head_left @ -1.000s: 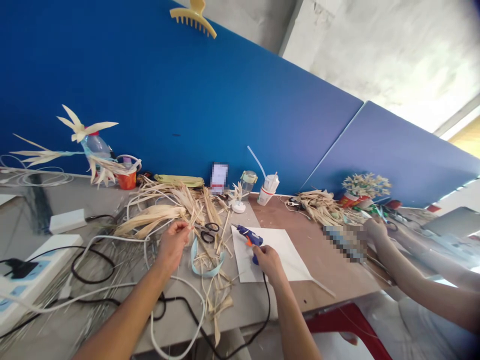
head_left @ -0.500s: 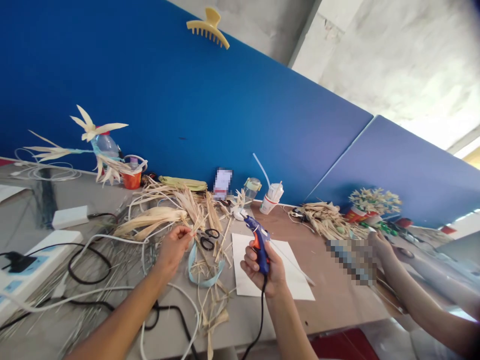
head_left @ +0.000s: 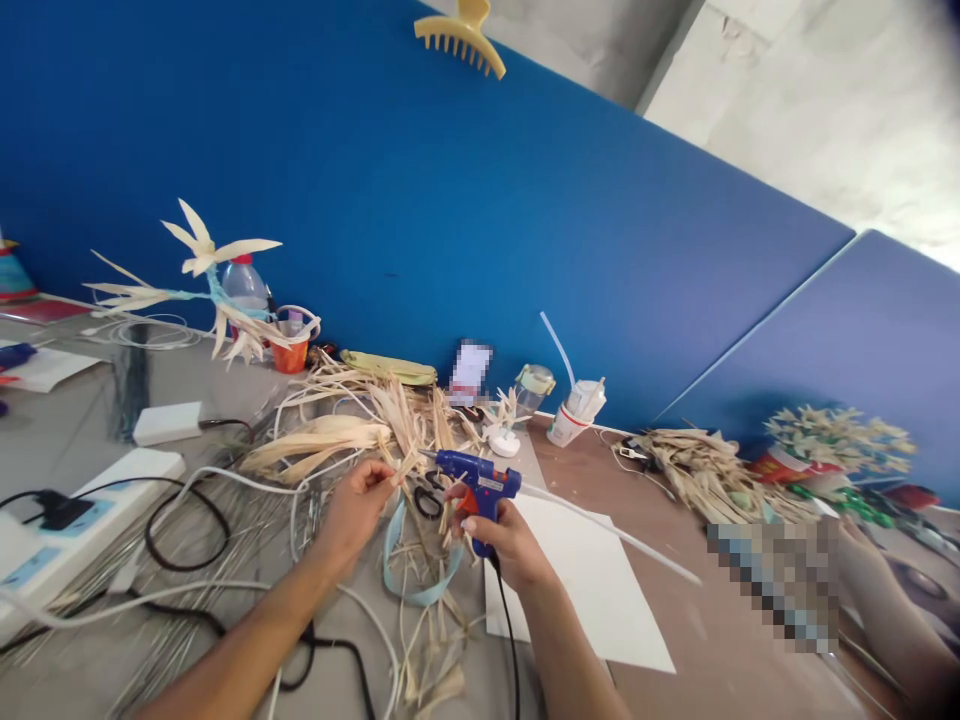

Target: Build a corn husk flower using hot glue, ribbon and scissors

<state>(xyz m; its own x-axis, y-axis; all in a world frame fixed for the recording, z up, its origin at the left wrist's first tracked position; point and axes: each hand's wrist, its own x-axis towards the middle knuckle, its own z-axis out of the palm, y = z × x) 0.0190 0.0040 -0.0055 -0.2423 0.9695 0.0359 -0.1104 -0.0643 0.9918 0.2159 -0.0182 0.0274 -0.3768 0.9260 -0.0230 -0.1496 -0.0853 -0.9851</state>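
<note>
- Change: right hand (head_left: 506, 540) has lifted the blue glue gun (head_left: 487, 482) off the white sheet (head_left: 600, 590) and swung it left; nozzle now at the husk piece (head_left: 406, 466). Contact or tiny gap, can't tell.
- Meaning: gun and husk piece are together, so both hands seem set on one spot.
- Left hand (head_left: 360, 510): fingertips pinched on the husk piece; position barely changed.
- Right hand: wrapped round the gun handle, finger by the orange trigger; trigger pressed or not, can't tell.
- Gun location: above mid-worktop (head_left: 694, 635), well in from the back edge. One long glue stick (head_left: 619, 535) trails from its rear.
- Counts: one glue gun, one pair of scissors (head_left: 428, 499) behind the gun, one blue ribbon loop (head_left: 391, 555) nearer the front edge.
- Back edge: one phone (head_left: 470, 372), one white cup (head_left: 568, 428).
- Left end: one power strip (head_left: 142, 474).
- Husk strips piled, too tangled to count.
</note>
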